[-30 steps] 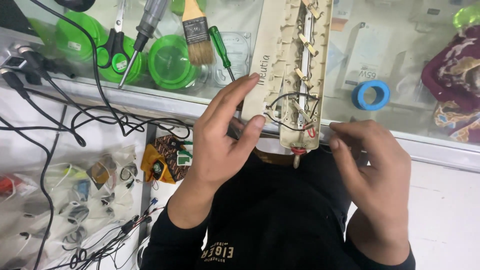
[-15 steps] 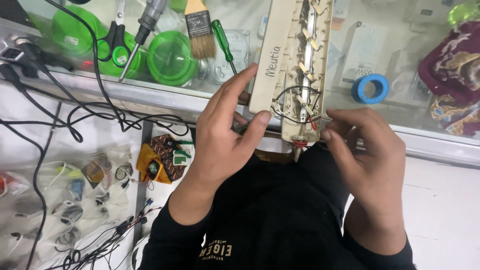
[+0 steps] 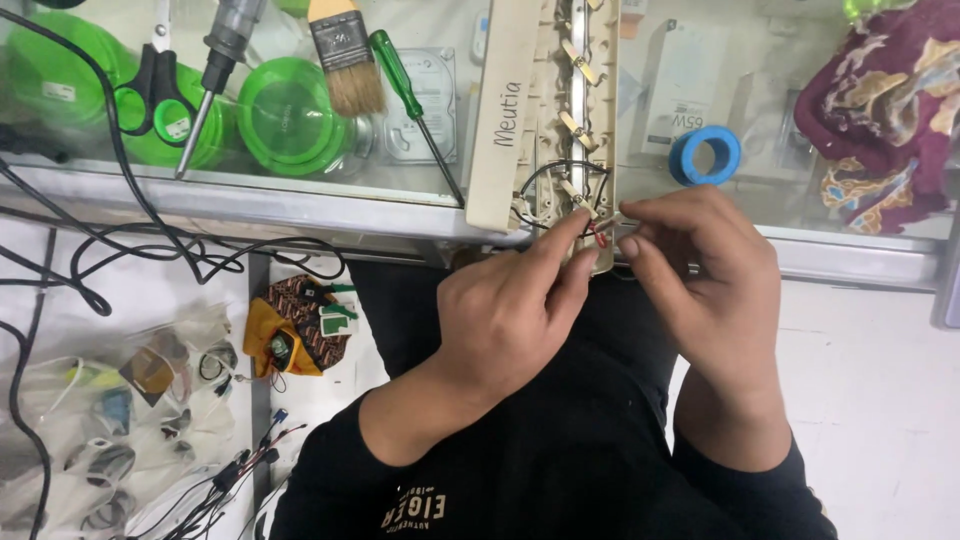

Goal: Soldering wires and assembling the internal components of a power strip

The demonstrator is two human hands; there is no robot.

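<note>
An opened cream power strip (image 3: 545,110) lies on the glass counter, its near end over the counter's edge, with metal contact strips and black wires showing inside. My left hand (image 3: 515,310) pinches the thin wires at that near end between thumb and forefinger. My right hand (image 3: 705,270) meets it from the right, fingertips closed on the same small wires, where a red-tipped bit (image 3: 598,237) shows. Both hands hover just below the strip's end, above my dark-clothed lap.
On the glass counter (image 3: 300,205) lie a green-handled screwdriver (image 3: 412,95), a paintbrush (image 3: 345,55), scissors (image 3: 150,75), another screwdriver (image 3: 215,70), green lids (image 3: 290,115), a blue tape roll (image 3: 705,155) and patterned cloth (image 3: 880,110). Black cables (image 3: 150,250) and bagged parts (image 3: 120,420) cover the floor at left.
My left hand has slid off the strip's underside and closed its fingertips on the wires at the near end. My right hand has risen to meet it there.
</note>
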